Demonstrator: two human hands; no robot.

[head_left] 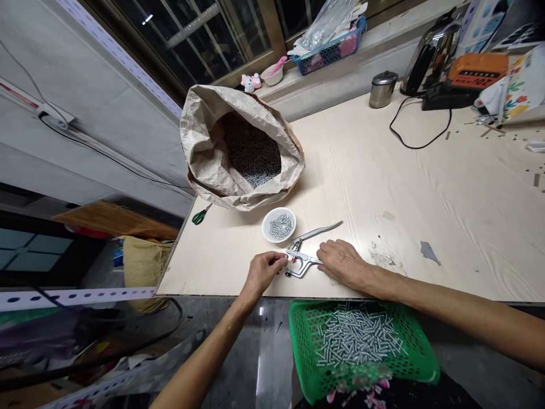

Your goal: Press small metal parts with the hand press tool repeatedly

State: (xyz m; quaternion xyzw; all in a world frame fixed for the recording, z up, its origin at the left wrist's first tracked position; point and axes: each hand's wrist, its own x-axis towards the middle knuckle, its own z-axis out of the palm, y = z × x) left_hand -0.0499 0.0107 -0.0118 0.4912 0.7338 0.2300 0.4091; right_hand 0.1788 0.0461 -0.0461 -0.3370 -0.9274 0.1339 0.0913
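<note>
The snap pliers lie flat on the table near its front edge, with the upper handle angled toward 2 o'clock. At 9 o'clock of the tool's head, your left hand has its fingertips pinched together, touching the head; what they pinch is too small to tell. At 3 o'clock, your right hand covers the lower handle with its fingers curved down; you cannot tell whether it grips or only presses. A white bowl of small metal parts sits just beside the tool at 11 o'clock, with the open sack beyond it. The green basket of parts is at 5 o'clock, below the table edge.
</note>
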